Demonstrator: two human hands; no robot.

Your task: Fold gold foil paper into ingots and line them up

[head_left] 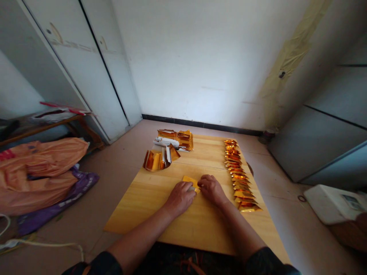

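A small sheet of gold foil paper [189, 178] lies on the wooden table between my hands, partly folded, with a pale underside showing near my left fingers. My left hand [181, 196] is closed on its near left edge. My right hand [211, 188] pinches the right edge, its fingers curled and the tips partly hidden. Along the right side of the table runs a row of folded gold paper pieces [240, 177], overlapping one another. Loose gold sheets [155, 160] stand curved at the left, beside a further stack of gold and white paper [185, 139] at the back.
The wooden table [137, 206] stands before a white wall with a black skirting. Orange bags [43, 172] and a purple bag [60, 200] lie on the floor at left, near a cable [57, 243]. At right are a white box [334, 202] and a grey cabinet [323, 141].
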